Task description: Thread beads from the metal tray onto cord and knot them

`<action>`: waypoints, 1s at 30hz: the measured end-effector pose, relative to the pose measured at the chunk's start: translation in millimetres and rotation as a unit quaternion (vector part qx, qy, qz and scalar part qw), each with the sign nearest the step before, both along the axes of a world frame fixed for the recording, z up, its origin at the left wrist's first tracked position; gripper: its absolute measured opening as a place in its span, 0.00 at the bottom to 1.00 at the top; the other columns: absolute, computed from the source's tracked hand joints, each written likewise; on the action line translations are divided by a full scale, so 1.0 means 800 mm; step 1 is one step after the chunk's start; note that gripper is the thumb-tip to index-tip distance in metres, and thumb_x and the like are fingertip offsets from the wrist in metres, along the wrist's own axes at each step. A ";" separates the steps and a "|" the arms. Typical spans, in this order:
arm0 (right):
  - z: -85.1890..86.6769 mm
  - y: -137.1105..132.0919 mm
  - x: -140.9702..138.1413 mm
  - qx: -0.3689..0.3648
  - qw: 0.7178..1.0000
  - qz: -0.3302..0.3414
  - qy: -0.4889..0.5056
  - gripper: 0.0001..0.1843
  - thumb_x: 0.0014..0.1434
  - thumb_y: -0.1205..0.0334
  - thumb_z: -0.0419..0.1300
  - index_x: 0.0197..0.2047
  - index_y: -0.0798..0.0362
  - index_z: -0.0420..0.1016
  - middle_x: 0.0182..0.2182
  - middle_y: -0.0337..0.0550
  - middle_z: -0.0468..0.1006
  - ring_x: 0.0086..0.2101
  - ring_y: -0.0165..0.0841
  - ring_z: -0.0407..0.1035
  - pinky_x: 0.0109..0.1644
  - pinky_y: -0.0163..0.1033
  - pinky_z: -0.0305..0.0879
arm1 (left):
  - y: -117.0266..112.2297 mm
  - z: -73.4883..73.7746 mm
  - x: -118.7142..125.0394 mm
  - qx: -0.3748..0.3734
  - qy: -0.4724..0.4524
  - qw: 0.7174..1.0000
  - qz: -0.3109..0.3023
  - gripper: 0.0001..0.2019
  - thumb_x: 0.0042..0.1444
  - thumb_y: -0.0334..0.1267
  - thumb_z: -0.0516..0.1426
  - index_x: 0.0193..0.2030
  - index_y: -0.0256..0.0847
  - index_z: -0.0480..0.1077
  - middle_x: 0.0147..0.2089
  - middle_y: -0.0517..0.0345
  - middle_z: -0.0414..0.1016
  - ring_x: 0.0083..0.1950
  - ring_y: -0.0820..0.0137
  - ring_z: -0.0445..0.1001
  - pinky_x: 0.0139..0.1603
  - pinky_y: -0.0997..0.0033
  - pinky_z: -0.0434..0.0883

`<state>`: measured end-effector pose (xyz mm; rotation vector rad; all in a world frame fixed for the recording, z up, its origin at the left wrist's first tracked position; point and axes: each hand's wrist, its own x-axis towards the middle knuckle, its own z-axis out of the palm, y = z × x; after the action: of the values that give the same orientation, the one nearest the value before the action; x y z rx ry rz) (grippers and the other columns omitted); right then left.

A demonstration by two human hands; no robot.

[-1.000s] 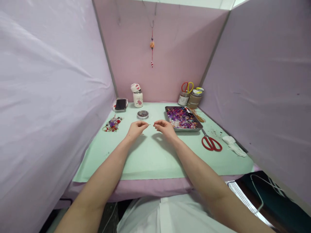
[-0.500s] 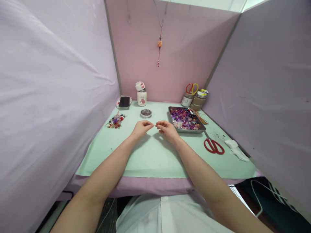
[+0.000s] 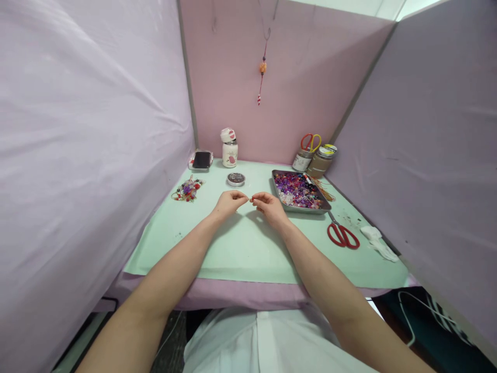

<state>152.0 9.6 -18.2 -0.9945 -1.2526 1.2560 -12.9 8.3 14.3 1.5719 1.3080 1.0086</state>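
Over the middle of the green table cover (image 3: 248, 254), my left hand (image 3: 230, 203) is closed in a pinch; what lies between its fingertips is too small to make out. Facing it almost tip to tip, my right hand (image 3: 268, 208) pinches a small red bead (image 3: 252, 199) between thumb and forefinger. Just right of that hand stands a metal tray (image 3: 306, 210) filled with purple, clear and dark beads (image 3: 297, 189). Behind my left hand lies a small round tin (image 3: 236, 180) with dark contents.
Strung beads (image 3: 188, 190) lie at left, near a dark phone-like slab (image 3: 201, 160) and a white bottle (image 3: 230, 150). Red-handled scissors (image 3: 343, 235) and white tissue (image 3: 378, 242) are at right. Jars (image 3: 319, 161) stand behind the tray. A bead string (image 3: 263, 67) hangs ahead.
The camera view has shifted slightly, so the scene sits a little further right. Both hands keep their pinches, with fingertips still close together.
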 end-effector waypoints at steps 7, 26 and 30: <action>0.003 -0.001 -0.001 0.024 0.999 -0.008 -0.020 0.10 0.44 0.59 0.65 0.32 0.50 0.75 0.30 0.37 0.77 0.31 0.28 0.67 0.37 0.35 0.60 | -0.004 0.002 0.001 0.003 -0.001 1.000 -0.007 0.13 0.44 0.42 0.56 0.32 0.35 0.76 0.29 0.58 0.72 0.27 0.75 0.62 0.26 0.75 0.60; 0.005 -0.001 -0.001 0.056 0.998 -0.002 -0.040 0.09 0.45 0.59 0.63 0.32 0.51 0.75 0.29 0.37 0.77 0.30 0.29 0.66 0.37 0.37 0.60 | -0.002 -0.003 0.000 0.006 -0.003 1.000 -0.004 0.13 0.44 0.42 0.57 0.32 0.35 0.76 0.28 0.58 0.72 0.28 0.75 0.63 0.26 0.75 0.60; 0.005 -0.001 -0.001 0.053 0.998 -0.003 -0.044 0.09 0.44 0.59 0.64 0.32 0.51 0.74 0.28 0.37 0.77 0.30 0.29 0.67 0.38 0.38 0.61 | -0.001 -0.004 0.000 0.007 0.000 1.000 -0.001 0.13 0.43 0.42 0.57 0.32 0.35 0.76 0.28 0.58 0.73 0.28 0.75 0.63 0.26 0.75 0.60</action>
<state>151.2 8.6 -14.4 -0.9859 -1.3685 1.1389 -12.8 7.4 11.3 1.5838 1.3018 1.0197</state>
